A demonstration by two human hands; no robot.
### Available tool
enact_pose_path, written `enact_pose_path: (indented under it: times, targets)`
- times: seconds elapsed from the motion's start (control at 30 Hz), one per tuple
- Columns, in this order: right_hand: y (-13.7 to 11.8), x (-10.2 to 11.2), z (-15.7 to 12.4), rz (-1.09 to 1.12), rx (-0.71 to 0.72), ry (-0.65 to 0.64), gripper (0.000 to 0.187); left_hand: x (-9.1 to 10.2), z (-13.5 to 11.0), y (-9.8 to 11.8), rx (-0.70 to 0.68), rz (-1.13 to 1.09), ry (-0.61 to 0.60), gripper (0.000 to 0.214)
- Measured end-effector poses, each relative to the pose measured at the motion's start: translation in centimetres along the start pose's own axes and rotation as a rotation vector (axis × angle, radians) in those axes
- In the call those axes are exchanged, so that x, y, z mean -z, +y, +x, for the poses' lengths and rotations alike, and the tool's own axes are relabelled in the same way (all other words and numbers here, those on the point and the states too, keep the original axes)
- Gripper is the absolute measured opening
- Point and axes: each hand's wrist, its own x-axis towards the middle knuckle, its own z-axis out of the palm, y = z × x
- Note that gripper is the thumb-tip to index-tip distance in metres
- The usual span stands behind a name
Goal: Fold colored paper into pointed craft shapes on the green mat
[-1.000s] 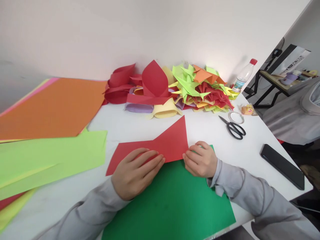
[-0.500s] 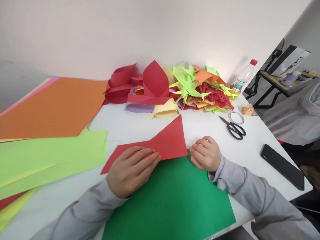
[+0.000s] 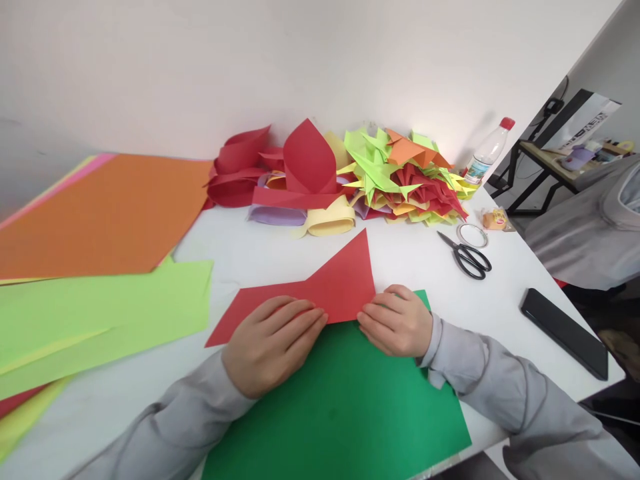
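Observation:
A folded piece of red paper (image 3: 333, 283) lies partly over a green sheet (image 3: 340, 407), its pointed corner aimed away from me. My left hand (image 3: 277, 340) covers its near left part, fingers together and closed on the near edge; the thumb is hidden. At the lower right corner, my right hand (image 3: 395, 320) pinches the same paper, its fingers curled. Part of the green sheet's far edge is hidden beneath the paper and my right hand.
Orange sheets (image 3: 110, 213) and lime green sheets (image 3: 125, 293) lie on the left. Rolled red paper shapes (image 3: 310, 160) and a pile of folded pieces (image 3: 420, 180) stand by the wall. Scissors (image 3: 467, 257), tape (image 3: 473, 235), a bottle (image 3: 485, 157) and a black phone-like slab (image 3: 565, 333) are on the right.
My right hand has moved left and taken hold of the red paper's right corner. My left hand and the paper have shifted slightly to the right.

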Motion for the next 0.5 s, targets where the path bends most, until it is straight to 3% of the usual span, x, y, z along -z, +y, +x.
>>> enact_pose_path:
  times: [0.37, 0.5]
  targets:
    - [-0.9, -0.3, 0.6, -0.03, 0.062, -0.012, 0.019, -1.6, 0.9, 2.7, 0.013, -0.078, 0.005, 0.022]
    - [-1.2, -0.2, 0.6, -0.044, 0.061, -0.031, 0.019, -1.4, 1.1, 2.8, 0.016, -0.075, 0.012, 0.018]
